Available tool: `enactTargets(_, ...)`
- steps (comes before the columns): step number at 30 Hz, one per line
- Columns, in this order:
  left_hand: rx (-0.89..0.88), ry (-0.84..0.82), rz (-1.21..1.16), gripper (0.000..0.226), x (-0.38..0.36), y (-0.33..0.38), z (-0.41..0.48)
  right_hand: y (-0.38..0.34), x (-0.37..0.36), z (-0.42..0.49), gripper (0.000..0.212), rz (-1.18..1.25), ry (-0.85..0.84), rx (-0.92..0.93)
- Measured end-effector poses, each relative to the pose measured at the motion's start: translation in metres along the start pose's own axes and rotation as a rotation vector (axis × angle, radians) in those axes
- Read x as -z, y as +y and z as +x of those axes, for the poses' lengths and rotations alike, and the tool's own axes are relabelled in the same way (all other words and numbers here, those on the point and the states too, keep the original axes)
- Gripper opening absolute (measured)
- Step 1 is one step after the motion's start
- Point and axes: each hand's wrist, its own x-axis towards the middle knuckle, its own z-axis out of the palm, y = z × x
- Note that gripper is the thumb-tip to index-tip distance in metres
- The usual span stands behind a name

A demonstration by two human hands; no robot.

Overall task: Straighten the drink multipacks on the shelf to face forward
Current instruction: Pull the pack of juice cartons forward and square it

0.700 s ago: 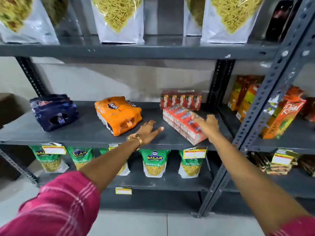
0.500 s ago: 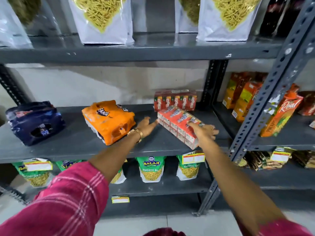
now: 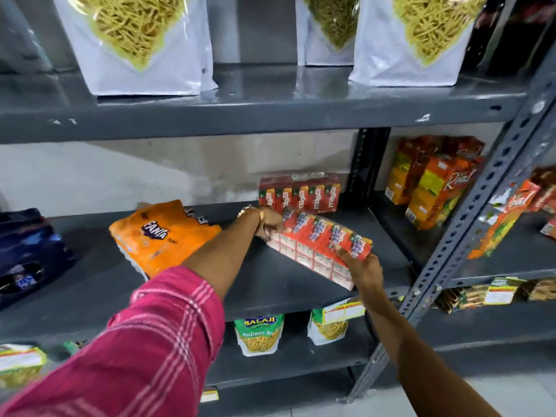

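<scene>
A red multipack of small juice cartons [image 3: 316,246] lies skewed on the grey middle shelf [image 3: 270,284], one end near the front edge. My left hand [image 3: 269,222] grips its far left end. My right hand [image 3: 362,266] holds its near right end, thumb on top. Behind it a second red carton multipack [image 3: 301,192] stands straight against the wall. To the left, an orange Fanta multipack [image 3: 162,236] lies at an angle. A dark blue multipack [image 3: 27,254] sits at the far left, partly cut off.
A grey slotted upright [image 3: 469,236] stands just right of my right hand. Tall juice cartons [image 3: 433,182] fill the neighbouring bay. White snack bags [image 3: 144,43] stand on the shelf above, green snack pouches [image 3: 258,334] on the shelf below.
Both hands have closed on the ends of the skewed red carton multipack; earlier they were only reaching toward it with fingers apart. The camera has moved closer to the shelf.
</scene>
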Motion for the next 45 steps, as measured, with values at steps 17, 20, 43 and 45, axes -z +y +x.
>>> enactTargets(17, -0.457, 0.332, 0.122, 0.078, -0.031, -0.047, 0.025, 0.004, 0.022, -0.005, 0.114, 0.041, -0.055, 0.349)
enactTargets(20, -0.486, 0.495, -0.049, 0.059, -0.055, -0.042, 0.009, 0.000, 0.027, 0.005, 0.092, 0.011, -0.117, 0.209)
enactTargets(43, -0.503, 0.601, -0.083, 0.080, -0.058, -0.062, -0.069, -0.033, 0.015, 0.011, 0.084, 0.050, -0.152, 0.109)
enactTargets(45, -0.508, 0.751, -0.250, 0.104, -0.080, -0.083, -0.078, -0.041, 0.019, 0.040, 0.099, 0.006, -0.282, 0.081)
